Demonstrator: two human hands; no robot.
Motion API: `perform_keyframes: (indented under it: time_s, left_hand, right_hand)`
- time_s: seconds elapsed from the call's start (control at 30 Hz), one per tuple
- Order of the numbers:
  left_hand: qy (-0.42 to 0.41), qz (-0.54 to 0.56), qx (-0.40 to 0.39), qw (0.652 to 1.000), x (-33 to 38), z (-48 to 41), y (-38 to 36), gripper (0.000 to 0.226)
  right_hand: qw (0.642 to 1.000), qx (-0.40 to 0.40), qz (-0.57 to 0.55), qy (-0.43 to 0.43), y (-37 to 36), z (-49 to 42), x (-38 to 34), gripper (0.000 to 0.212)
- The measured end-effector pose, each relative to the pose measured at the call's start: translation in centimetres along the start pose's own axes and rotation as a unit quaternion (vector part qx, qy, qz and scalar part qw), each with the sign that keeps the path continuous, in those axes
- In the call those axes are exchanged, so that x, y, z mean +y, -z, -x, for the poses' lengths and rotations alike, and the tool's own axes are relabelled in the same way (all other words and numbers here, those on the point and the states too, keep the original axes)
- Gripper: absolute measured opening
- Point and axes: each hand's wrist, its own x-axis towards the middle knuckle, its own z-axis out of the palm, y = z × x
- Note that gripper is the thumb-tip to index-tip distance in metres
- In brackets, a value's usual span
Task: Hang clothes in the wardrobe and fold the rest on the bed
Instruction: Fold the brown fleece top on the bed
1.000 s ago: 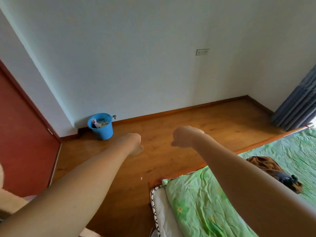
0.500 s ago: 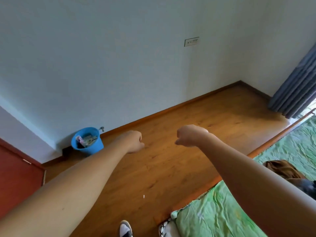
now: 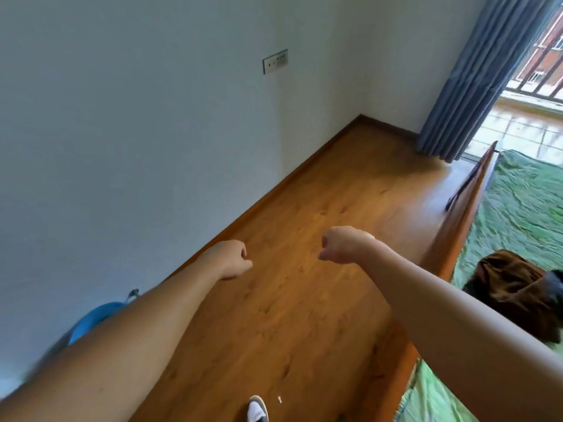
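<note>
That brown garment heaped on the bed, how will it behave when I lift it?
The brown garment lies crumpled in soft folds, so it will probably be floppy and drape from wherever it is gripped. It looks like thin cloth, likely light for its bulk. A dark piece lies against it and may drag along.

Floor (image 3: 304,300): wood-look boards, smooth, semi-gloss sheen. Bed frame (image 3: 457,226): same warm wood, polished. Sheet (image 3: 524,202): green cloth, matt, wrinkled. Brown garment (image 3: 511,287): soft cloth, crumpled, matt. Curtain (image 3: 475,80): grey-blue fabric, pleated. Bucket (image 3: 94,315): blue plastic, smooth. Wall (image 3: 137,132): matt paint.
</note>
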Motion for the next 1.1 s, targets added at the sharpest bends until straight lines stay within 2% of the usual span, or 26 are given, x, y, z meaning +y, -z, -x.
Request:
perform_keyframes:
  time_s: [0.13,0.27,0.43,0.6,0.73,0.93,1.1]
  left_hand:
    - [-0.037,-0.024,-0.009,0.999,-0.5,-5.7,2.1,0.03]
    - [-0.104,-0.048,-0.04,0.993,4.7,-10.7,2.3,0.029]
    - [-0.205,-0.076,-0.073,0.973,15.5,-15.5,2.3,0.03]
    - [-0.27,-0.103,-0.08,0.954,28.2,-20.4,2.5,0.037]
    - [-0.307,-0.143,-0.1,0.935,39.3,-23.6,1.9,0.038]
    - [-0.398,-0.214,-0.116,0.885,55.8,-26.4,0.7,0.036]
    - [-0.502,-0.283,-0.155,0.802,67.9,-27.3,-2.0,0.047]
  right_hand:
    - [0.998,-0.014,-0.031,-0.049,0.7,-2.7,0.6,0.039]
    - [0.992,-0.016,-0.061,-0.114,1.0,-2.7,5.1,0.041]
    - [0.975,-0.014,-0.098,-0.199,1.3,-2.5,14.5,0.046]
    - [0.94,0.026,-0.2,-0.273,2.4,-1.8,24.8,0.035]
    - [0.924,0.028,-0.228,-0.305,2.9,-1.0,33.5,0.026]
    - [0.868,0.056,-0.289,-0.401,3.9,3.5,44.9,0.03]
    - [0.8,0.056,-0.347,-0.487,1.6,7.5,52.2,0.031]
